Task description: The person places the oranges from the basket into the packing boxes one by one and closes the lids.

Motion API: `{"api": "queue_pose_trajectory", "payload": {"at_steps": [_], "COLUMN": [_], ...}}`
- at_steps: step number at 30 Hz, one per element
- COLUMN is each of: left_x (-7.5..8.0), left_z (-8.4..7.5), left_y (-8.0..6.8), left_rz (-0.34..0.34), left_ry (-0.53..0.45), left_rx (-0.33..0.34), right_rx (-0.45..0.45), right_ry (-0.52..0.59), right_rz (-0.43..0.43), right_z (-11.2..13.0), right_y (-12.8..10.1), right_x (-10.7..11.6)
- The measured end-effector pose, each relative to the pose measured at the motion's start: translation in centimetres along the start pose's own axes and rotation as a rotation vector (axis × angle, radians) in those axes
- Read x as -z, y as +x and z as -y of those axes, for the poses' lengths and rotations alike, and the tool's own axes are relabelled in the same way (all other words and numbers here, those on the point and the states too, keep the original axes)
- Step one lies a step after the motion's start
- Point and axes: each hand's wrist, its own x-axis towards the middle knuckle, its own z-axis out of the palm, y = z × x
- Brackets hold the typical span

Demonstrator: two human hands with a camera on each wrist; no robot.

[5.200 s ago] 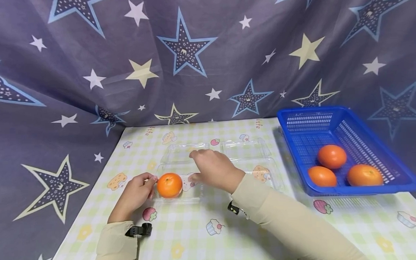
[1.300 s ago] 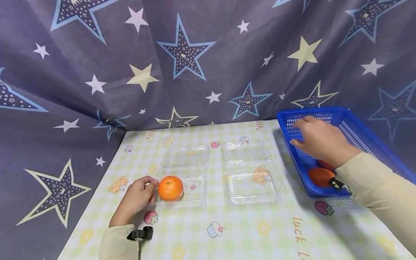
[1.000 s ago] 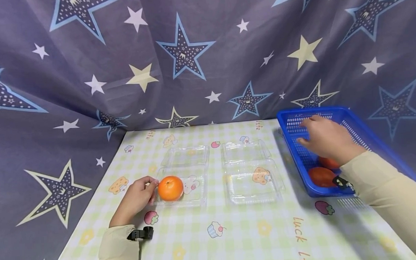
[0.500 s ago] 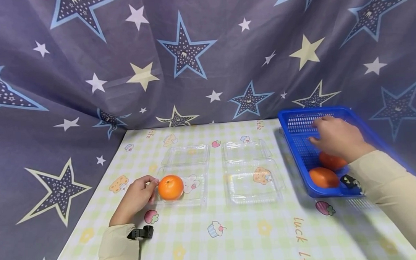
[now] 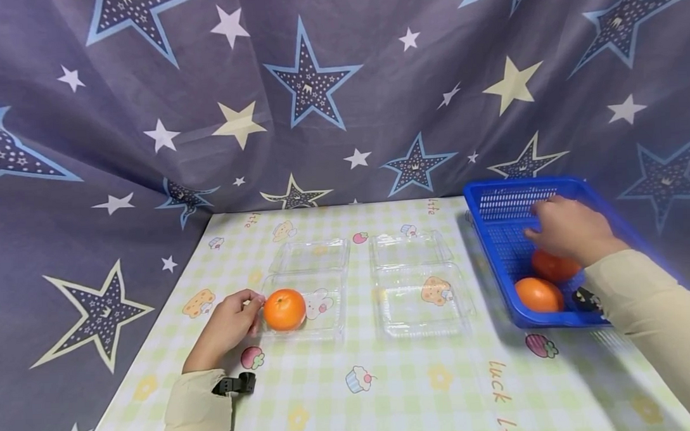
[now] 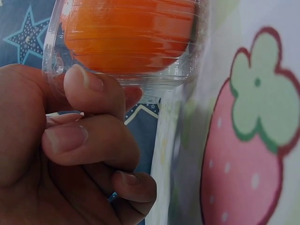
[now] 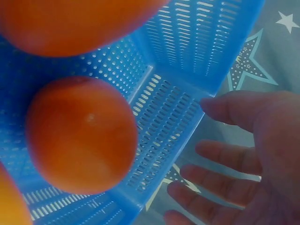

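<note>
while the left hand point(image 5: 231, 321) pinches the left edge of the left container point(image 5: 331, 317) between thumb and finger, its other fingers curled below, an orange point(image 5: 284, 309) sits in that container's near half, toward the left side and just beside the fingertips. the container is clear plastic, its other half laid back on the far side. a right container point(image 5: 408, 315), clear and unfolded the same way, lies near it, with the checked cloth point(image 5: 408, 403) showing through.

the right hand point(image 5: 573, 226) is over the blue basket point(image 5: 554, 320), thumb and fingers apart. in the head view, one basket orange point(image 5: 538, 295) lies in the near left corner and another basket orange point(image 5: 554, 266) just behind it, partly covered by the hand. the right wrist view shows three oranges point(image 7: 82, 136) in the basket, two of them cut off at the frame edge. a starry curtain point(image 5: 367, 24) hangs behind.
</note>
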Motion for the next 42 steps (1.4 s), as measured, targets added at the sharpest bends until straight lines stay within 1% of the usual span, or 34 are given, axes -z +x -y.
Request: {"api": "queue_pose_trajectory", "payload": {"at_steps": [6,12,16,23,28,34,37,42], "left_x": [0.0,0.0,0.0,-0.1,-0.1,0.0,0.0,0.0], "left_z": [0.1,0.0,0.0,0.1,0.1,0.0,0.1,0.1], "left_y": [-0.1,-0.1,-0.1,-0.1,-0.1,-0.1,0.1,0.1], "left_rz": [0.002,-0.001,0.003,0.002,0.0,0.007,0.01,0.008], "left_ry": [0.008,0.013,0.007,0.008,0.014,0.01,0.006,0.006], "left_rx": [0.007,0.007,0.018,0.012,0.008,0.01,0.015,0.024], "right_rx": [-0.019,-0.039,-0.036,0.004,0.001,-0.023,-0.036,-0.05], "right_ry": [0.024,0.044,0.06,0.066,0.083,0.092,0.103,0.14], "right_rz": [0.045,0.119,0.164,0.169,0.208,0.257,0.294,0.388], "right_z": [-0.3,-0.8,-1.2,-1.7,-1.9,-2.3,-2.4,-2.3], "right_y": [0.0,0.0,0.1,0.4,0.3,0.0,-0.1,-0.2], "right_x": [-0.5,-0.8,-1.2,-1.9,-2.3,-2.7,-2.8,-2.7]}}
